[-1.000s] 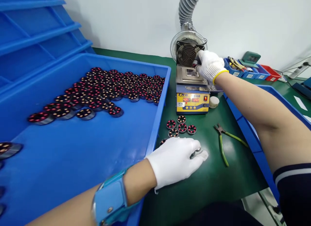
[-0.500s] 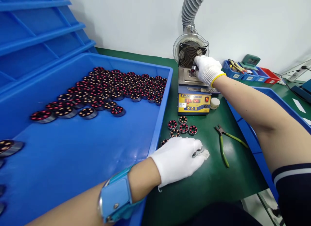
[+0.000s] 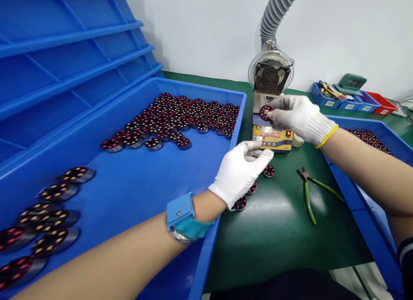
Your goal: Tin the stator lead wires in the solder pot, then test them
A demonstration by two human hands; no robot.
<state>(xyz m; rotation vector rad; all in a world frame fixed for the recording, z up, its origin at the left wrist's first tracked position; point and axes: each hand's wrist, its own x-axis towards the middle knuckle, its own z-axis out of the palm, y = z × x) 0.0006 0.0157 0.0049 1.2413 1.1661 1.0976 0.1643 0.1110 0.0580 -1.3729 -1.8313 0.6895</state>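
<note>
One red-dotted ring (image 3: 265,113), pinched in the right hand (image 3: 298,118) before the yellow-fronted unit (image 3: 280,143): judged light, stiff, dotted face perhaps fragile, best held by its outer edge; left hand (image 3: 237,171) loosely curled, fingers parted, nothing visibly gripped.

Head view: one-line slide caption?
Gloved right hand holds a ring part near the digital-display unit, left hand nearby.

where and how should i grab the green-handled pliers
Probably by both green handles, coming from the wearer's side with palm down: the pliers lie flat on the green work surface, handles splayed toward the wearer, metal jaws pointing away.
</note>
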